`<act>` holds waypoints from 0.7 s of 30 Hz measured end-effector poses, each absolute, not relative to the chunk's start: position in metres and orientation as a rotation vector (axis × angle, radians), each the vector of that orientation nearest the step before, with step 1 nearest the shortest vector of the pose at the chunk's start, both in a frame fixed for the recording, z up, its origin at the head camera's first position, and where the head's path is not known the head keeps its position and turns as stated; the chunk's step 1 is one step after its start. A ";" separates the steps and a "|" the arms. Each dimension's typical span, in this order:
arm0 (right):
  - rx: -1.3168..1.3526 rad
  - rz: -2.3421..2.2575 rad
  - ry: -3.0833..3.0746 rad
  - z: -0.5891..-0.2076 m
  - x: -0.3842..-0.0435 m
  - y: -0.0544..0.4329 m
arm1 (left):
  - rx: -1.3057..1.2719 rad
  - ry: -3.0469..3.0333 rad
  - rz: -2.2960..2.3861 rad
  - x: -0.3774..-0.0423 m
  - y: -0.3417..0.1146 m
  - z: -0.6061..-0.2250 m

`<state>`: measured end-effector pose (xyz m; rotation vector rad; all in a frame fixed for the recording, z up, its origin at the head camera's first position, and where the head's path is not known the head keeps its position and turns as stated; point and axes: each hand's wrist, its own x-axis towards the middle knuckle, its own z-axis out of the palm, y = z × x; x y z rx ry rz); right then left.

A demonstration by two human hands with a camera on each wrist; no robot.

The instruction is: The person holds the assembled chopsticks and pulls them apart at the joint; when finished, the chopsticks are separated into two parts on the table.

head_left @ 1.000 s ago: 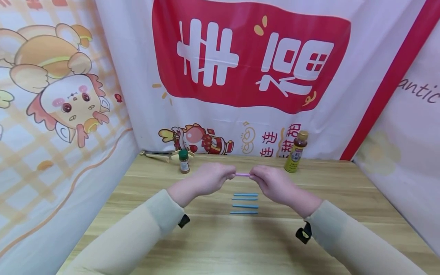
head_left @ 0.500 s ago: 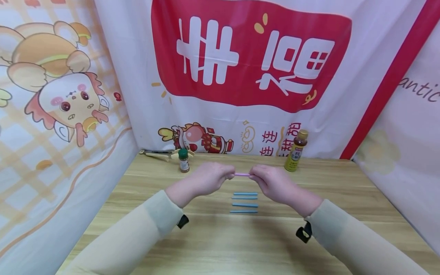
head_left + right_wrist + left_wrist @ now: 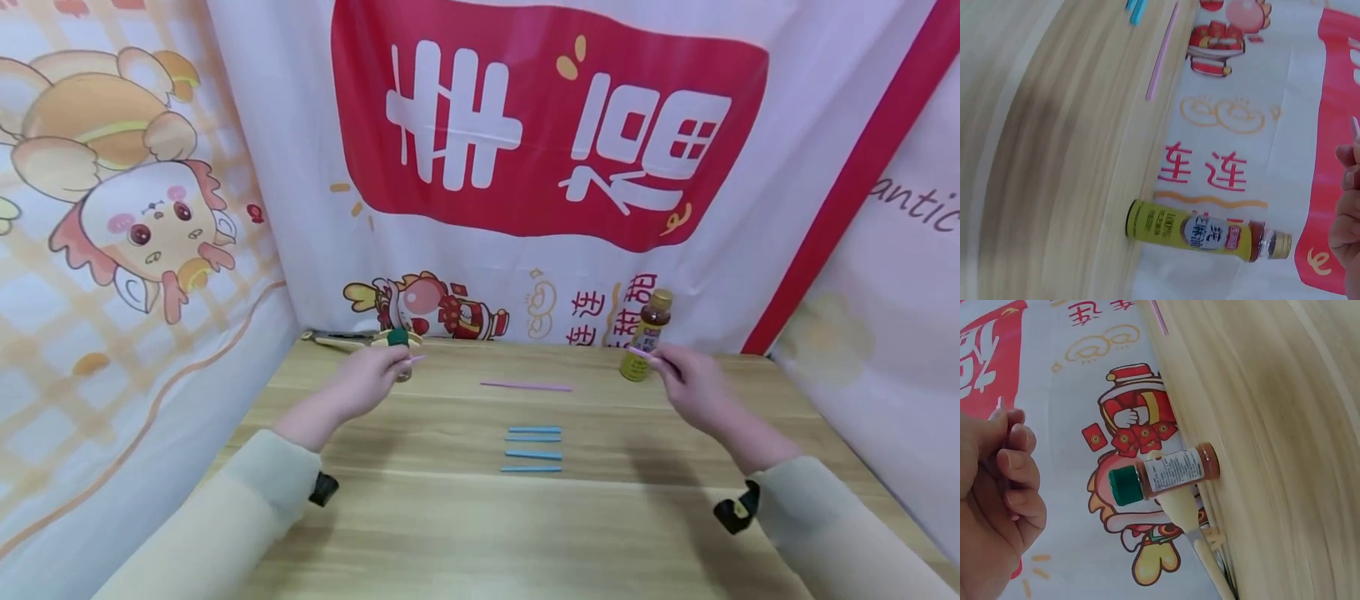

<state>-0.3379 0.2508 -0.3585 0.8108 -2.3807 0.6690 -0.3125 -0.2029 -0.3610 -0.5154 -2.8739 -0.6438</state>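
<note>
Pink sticks [image 3: 417, 358] are pinched in both hands on my screen, one short end showing at each set of fingertips. Nearest my head camera, behind the hands, come the cream sleeves [image 3: 217, 517], with a small black device [image 3: 323, 489] beneath the left wrist and a second black device [image 3: 737, 508] by the right. Between the forearms, four blue sticks [image 3: 533, 456] lie crosswise on the wooden table [image 3: 487, 533], one row behind another.

Farther on I see the left hand [image 3: 363, 382], its fingers curled in and thumb pressed toward the forefinger; its stick points inward, toward the other hand. The right hand [image 3: 697, 387] is well apart from it, likewise curled, and the right-hand stick [image 3: 640, 352] points inward too. A third pink stick [image 3: 525, 386], showing more of its length, lies on the table between the hands and touches neither.

Past the left hand a green-capped bottle [image 3: 1174, 471] stands upright, partly covered by that hand in my head view. Just beyond it is a pale object [image 3: 1180, 508] I can't identify. Past the right hand, slightly to its inner side, a yellow-labelled bottle [image 3: 1197, 232] stands upright; my right wrist view shows a gap between it and the fingers. Farthest from both hands hangs a white cloth [image 3: 285, 167] with a red panel [image 3: 540, 200] bearing white characters. To the left hand's outer side hangs a checked cloth [image 3: 45, 375] with a cartoon animal [image 3: 150, 221].
</note>
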 end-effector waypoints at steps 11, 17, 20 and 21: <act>1.117 0.709 -2.653 -0.367 -0.339 0.181 | -0.797 -3.097 -0.859 -0.302 -0.173 -0.375; 1.152 0.758 -2.895 -0.387 -0.341 0.128 | -0.857 -3.247 -0.926 -0.297 -0.162 -0.399; 1.123 0.787 -2.994 -0.402 -0.341 0.103 | -0.860 -3.275 -0.881 -0.296 -0.160 -0.412; 1.131 0.782 -3.009 -0.408 -0.340 0.096 | -0.867 -3.272 -0.879 -0.295 -0.160 -0.416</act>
